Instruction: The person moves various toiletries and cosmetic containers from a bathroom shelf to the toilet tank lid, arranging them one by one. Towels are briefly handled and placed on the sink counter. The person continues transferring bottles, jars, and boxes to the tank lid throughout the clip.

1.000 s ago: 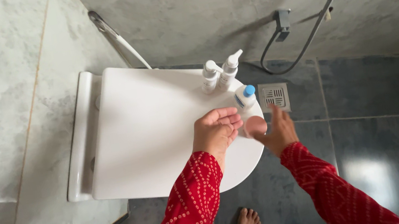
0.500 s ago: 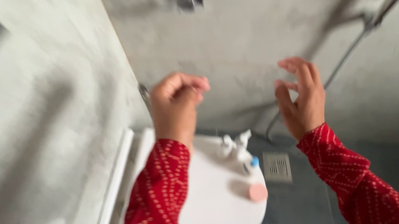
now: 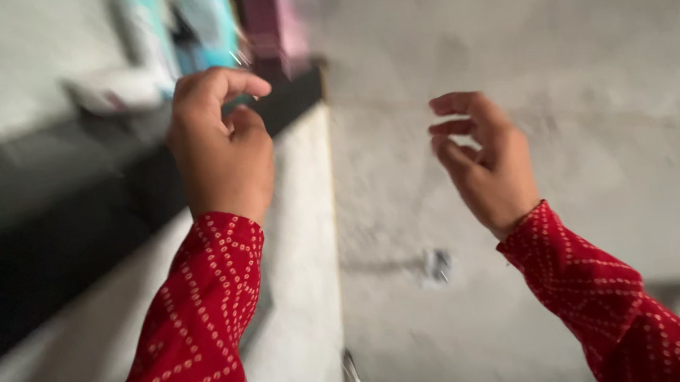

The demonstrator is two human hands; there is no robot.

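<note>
1. My left hand (image 3: pixel 220 151) is raised at upper centre-left of the frame, fingers curled in narrow, thumb near forefinger; I see nothing in it.
2. My right hand (image 3: pixel 485 159) hangs at centre-right, fingers loosely bent, half wide, holding nothing.
3. Both arms wear red sleeves (image 3: pixel 193 351) of soft cloth with small pale dotted zigzags.
4. A dark ledge (image 3: pixel 21 241) runs from the left edge up towards the top centre, ending in a sharp corner just right of the left hand.
5. Bottles (image 3: pixel 208 21) stand on the ledge at the top: teal, pale and pink-purple upright shapes, too blurred to tell more. The left hand is near them; I cannot tell whether it touches one.
6. A flat pale thing (image 3: pixel 115 90) lies on the ledge left of them.
7. The wall (image 3: pixel 589 42) is grey and mottled, stone-like, filling the right half; open air lies between the hands.
8. A small metal fitting (image 3: pixel 436 265) sits on the wall at lower centre.
</note>
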